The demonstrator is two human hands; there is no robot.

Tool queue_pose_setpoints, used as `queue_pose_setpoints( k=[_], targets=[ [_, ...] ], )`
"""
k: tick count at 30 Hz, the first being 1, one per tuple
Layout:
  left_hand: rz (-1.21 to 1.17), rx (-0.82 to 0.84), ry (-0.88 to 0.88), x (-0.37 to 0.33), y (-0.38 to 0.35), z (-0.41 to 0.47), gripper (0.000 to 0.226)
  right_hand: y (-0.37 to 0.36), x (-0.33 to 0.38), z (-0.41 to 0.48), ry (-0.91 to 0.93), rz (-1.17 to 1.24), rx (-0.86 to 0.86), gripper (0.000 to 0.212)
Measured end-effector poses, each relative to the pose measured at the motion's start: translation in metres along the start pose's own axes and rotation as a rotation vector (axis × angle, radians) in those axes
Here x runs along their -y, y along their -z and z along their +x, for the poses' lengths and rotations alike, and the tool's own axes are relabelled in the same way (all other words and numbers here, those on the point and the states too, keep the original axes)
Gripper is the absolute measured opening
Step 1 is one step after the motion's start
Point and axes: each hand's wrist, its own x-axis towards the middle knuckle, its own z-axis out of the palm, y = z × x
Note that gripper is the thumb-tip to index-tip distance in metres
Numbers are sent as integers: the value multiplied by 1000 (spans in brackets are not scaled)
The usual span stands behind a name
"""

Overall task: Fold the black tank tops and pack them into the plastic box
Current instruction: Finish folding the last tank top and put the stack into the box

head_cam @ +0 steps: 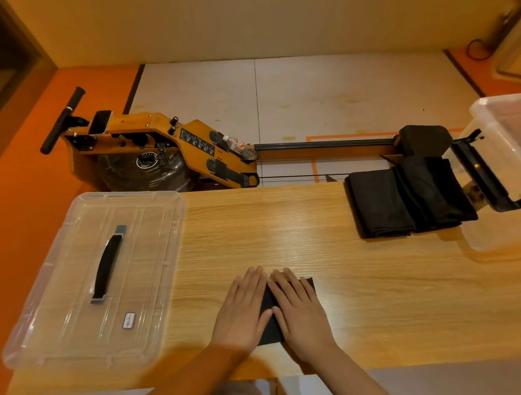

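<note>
Two hands are pressing flat on a folded black tank top (271,332), which is lying near the front edge of the wooden table (281,230). The left hand (241,309) is resting over the garment's left part with its fingers straight and close together. The right hand (301,314) is resting the same way over the right part. Neither hand is curling round the cloth. They are sitting side by side, with a narrow strip of black fabric showing between them and one corner peeking out beyond the right fingers.

More folded black tank tops (410,201) are lying as two bundles side by side at the far right of the table. They are sitting just beside the clear plastic box (509,219), which is standing open at the table's right end.

At the table's left end, the box's clear lid (65,290) is lying flat, with its black handle (108,266) facing up and one edge overhanging the table.

On the floor beyond the table, a wooden rowing machine (171,126) is stretching from left to right, and a plastic bottle (238,146) is lying on it.
</note>
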Motion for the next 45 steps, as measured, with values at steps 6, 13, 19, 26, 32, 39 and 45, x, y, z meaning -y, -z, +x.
queue_pose_setpoints(
  k=[6, 13, 19, 26, 32, 39, 45],
  targets=[
    [19, 80, 4, 13, -12, -5, 59, -9, -12, -15, -159, 9, 146, 54],
    [41, 115, 19, 13, -8, -4, 60, -5, -13, -16, -223, 20, 172, 54],
    [78, 159, 33, 12, 0, -4, 60, 0, -12, -12, -229, 8, 255, 56],
    [36, 21, -2, -2, 0, -8, 54, 10, -21, -24, -211, 17, 272, 60],
    [30, 88, 89, -10, 20, 7, 59, 26, -30, -22, -93, -7, 134, 47],
    [-117, 234, 66, -32, 34, 20, 30, 41, -25, -28, -184, 268, 194, 35],
    [-540, 300, 149, -36, 46, -2, 23, 72, -42, -47, -238, 513, 234, 17]
  ],
)
